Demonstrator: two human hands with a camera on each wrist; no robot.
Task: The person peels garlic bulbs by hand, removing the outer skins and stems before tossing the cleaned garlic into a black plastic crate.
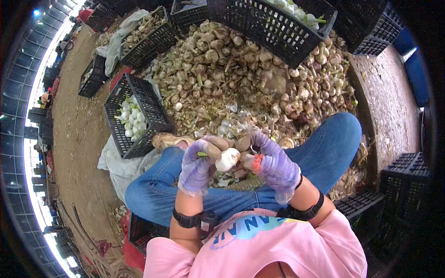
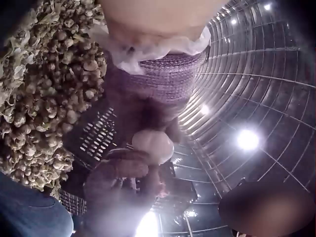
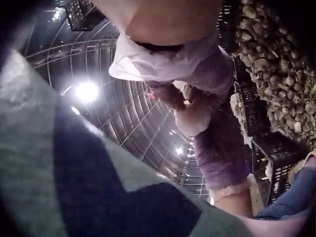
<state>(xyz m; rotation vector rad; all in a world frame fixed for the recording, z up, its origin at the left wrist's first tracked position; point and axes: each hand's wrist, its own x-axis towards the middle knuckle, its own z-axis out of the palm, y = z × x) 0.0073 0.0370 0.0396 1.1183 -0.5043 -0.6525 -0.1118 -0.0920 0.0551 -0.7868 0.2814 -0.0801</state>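
Note:
A peeled white garlic bulb (image 1: 228,160) is between the two hands, above the lap. My left hand (image 1: 197,167), in a purple glove with brown fingertips, grips it from the left; a bit of green stem (image 1: 201,154) shows beside the fingers. On the other side my right hand (image 1: 277,167), gloved the same way with an orange-red band (image 1: 257,163) round a digit, pinches at the bulb's brownish root end. In the left wrist view the pale bulb (image 2: 154,147) shows between the hands. The right wrist view has the bulb (image 3: 192,120) just below the right fingers.
A large heap of unpeeled garlic (image 1: 213,55) lies in front. Left of it, a black crate (image 1: 160,113) holds white bulbs (image 1: 133,121). Another black crate (image 1: 273,39) with white bulbs stands over the heap. Loose skins (image 1: 232,123) lie before the knees. Stacked crates (image 1: 403,185) stand at right.

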